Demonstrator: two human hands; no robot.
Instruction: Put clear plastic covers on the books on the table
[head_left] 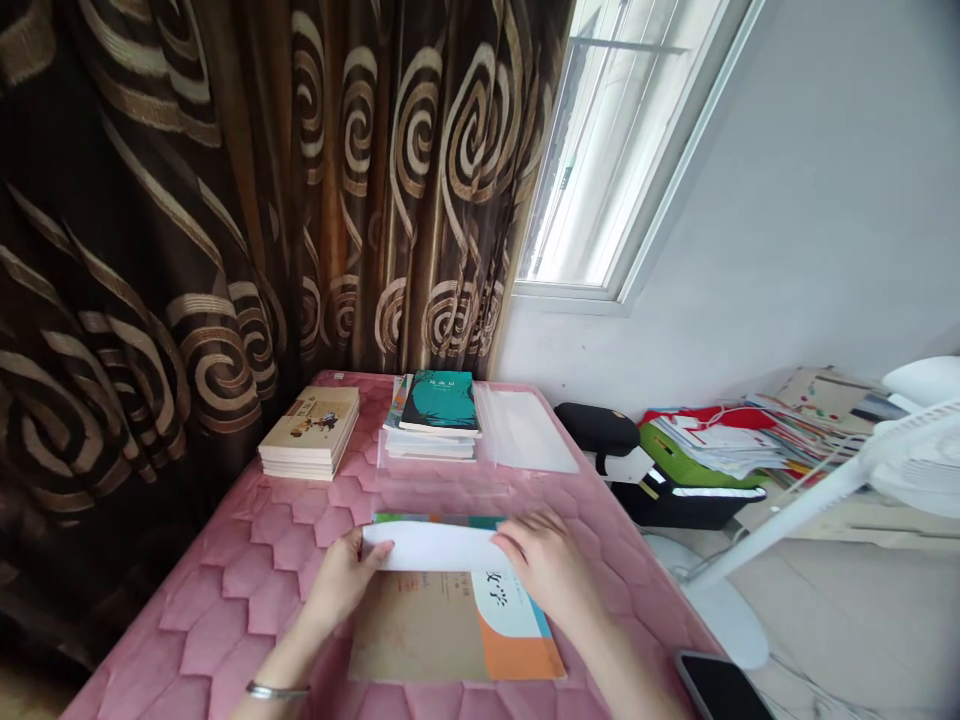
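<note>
My left hand (346,572) pinches the left end of a white paper-like strip (439,547), thumb on top. At the strip's other end, the fingers of my right hand (546,560) are closed on it. Beneath the strip lies a textbook (420,635) with a beige, orange and white cover bearing large dark characters. The strip and my hands hide its upper part. Just beyond, clear plastic film (442,487) spreads over the bed surface, its edges hard to make out. A metal bangle (277,691) circles my left wrist.
On the pink quilted surface (225,610) stand a stack of beige books (309,430) and a pile topped by a teal book (439,402). Clear plastic covers (529,430) lie beside it. A phone (721,686) rests at the right edge, near a white fan (795,530).
</note>
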